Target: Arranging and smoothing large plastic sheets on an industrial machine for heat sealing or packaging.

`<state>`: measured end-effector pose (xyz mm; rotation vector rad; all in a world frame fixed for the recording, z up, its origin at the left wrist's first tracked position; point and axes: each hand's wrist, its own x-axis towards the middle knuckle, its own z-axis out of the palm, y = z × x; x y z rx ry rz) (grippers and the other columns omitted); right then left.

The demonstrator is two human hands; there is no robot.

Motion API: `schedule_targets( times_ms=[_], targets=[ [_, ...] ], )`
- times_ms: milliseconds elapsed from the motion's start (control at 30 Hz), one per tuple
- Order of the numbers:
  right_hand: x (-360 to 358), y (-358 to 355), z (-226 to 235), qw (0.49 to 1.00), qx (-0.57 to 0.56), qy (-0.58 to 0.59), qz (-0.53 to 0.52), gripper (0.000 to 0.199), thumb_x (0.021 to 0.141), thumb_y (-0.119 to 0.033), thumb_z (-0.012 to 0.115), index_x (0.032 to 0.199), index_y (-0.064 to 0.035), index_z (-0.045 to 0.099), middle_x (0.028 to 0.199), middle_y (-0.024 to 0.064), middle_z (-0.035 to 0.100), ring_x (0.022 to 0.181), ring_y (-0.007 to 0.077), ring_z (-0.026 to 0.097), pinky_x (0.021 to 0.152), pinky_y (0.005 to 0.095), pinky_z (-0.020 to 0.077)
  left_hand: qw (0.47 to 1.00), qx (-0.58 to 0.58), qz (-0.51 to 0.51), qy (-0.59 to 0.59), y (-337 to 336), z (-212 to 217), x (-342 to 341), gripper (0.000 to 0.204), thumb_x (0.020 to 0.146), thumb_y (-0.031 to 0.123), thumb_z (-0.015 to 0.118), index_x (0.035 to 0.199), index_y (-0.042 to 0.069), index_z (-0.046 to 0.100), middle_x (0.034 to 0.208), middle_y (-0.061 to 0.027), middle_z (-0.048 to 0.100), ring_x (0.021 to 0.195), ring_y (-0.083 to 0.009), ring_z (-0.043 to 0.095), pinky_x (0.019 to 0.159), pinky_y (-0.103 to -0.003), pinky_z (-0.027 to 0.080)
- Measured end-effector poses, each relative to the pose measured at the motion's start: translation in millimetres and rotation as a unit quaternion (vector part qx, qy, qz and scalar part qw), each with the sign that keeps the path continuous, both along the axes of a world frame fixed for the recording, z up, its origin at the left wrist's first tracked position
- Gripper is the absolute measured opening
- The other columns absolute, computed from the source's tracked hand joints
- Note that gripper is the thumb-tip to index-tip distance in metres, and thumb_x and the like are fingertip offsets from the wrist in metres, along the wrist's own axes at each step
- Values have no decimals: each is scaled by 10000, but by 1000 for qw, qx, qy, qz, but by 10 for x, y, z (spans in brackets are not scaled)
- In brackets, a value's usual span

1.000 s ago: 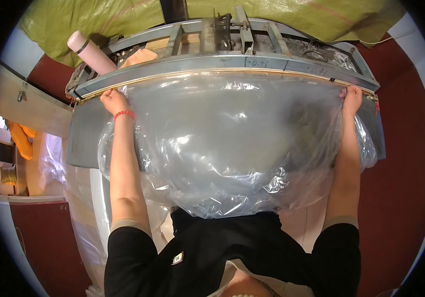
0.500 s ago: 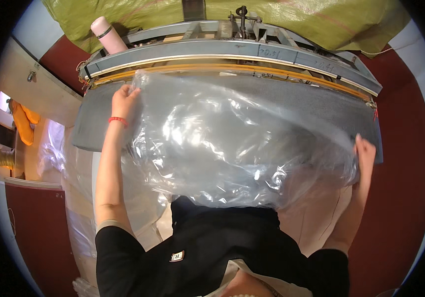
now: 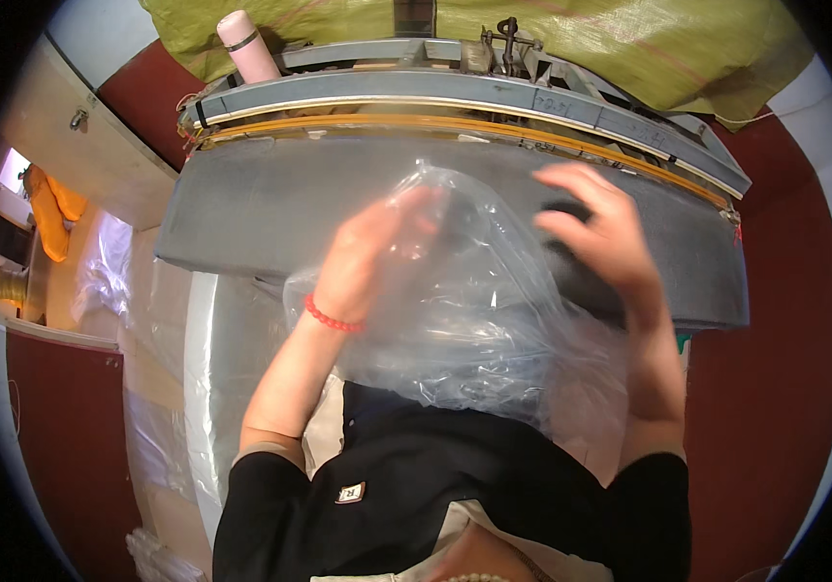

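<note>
A clear plastic sheet (image 3: 464, 339), creased and shiny, hangs over the front of a grey padded worktop (image 3: 241, 209) and down against my black shirt. Its raised corner is at the fingertips of my left hand (image 3: 363, 247), which wears a red bead bracelet. Those fingers are blurred and partly behind the film, but they seem closed on it. To the right, my right hand (image 3: 610, 233) is held above the worktop, fingers apart and curved, with nothing in them. The sheet's right side sags loosely beside that forearm.
Behind the worktop runs a grey metal frame (image 3: 387, 89) with orange strips (image 3: 338, 123) along its front and a dark clamp (image 3: 508, 48). A pink flask (image 3: 248, 48) stands at its back left. Yellow-green woven sheeting (image 3: 620, 39) hangs behind. A cabinet door (image 3: 96, 126) is at left.
Both hands have come inward from the sheet's two sides. My right hand has let go of its edge and opened. My left has brought its corner toward the middle, bunching the film.
</note>
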<state>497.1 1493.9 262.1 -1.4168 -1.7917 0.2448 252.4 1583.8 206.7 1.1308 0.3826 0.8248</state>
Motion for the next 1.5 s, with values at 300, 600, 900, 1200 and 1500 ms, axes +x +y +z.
schedule_targets(
  times_ms=[300, 600, 900, 1200, 1500],
  targets=[
    [-701, 520, -302, 982, 37, 160, 94, 125, 698, -99, 679, 745, 4, 629, 682, 75, 590, 625, 143, 558, 577, 245, 435, 758, 510, 359, 190, -344, -145, 90, 168, 743, -32, 592, 910, -8, 591, 855, -102, 511, 693, -142, 496, 594, -246, 400],
    [-780, 499, -314, 950, 36, 304, 65, 55, 785, -37, 591, 778, 17, 596, 708, 19, 584, 646, 81, 533, 580, 217, 429, 906, -360, -196, -106, -765, -448, 167, 409, 918, 338, 375, 1184, 33, 438, 990, -95, 572, 837, -201, 561, 730, -296, 446],
    [-357, -758, 625, 864, 400, 263, 159, 104, 826, -82, 507, 888, -4, 477, 732, 70, 368, 626, 139, 352, 453, 211, 264, 918, -289, 210, -172, -248, -747, -352, 272, 886, 294, 469, 987, 42, 475, 824, -76, 561, 724, -150, 569, 640, -237, 510],
    [804, -1210, 554, 798, 396, 240, -386, 390, 876, -257, 472, 1120, 47, 452, 1099, 176, 488, 1085, 277, 447, 912, 365, 373, 801, 233, 548, 64, 653, -538, -1509, 717, 843, 269, 525, 1382, 191, 58, 1396, -135, 174, 1250, -279, 269, 1010, -414, 240],
    [2083, -1421, -74, 778, 267, 312, -475, 426, 885, -275, 468, 1172, 38, 436, 1171, 135, 470, 1049, 233, 468, 914, 326, 359, 568, 565, 132, 584, 595, -347, -1609, 339, 612, 54, 639, 941, 124, 596, 924, -59, 587, 934, -216, 531, 938, -461, 299]
  ],
)
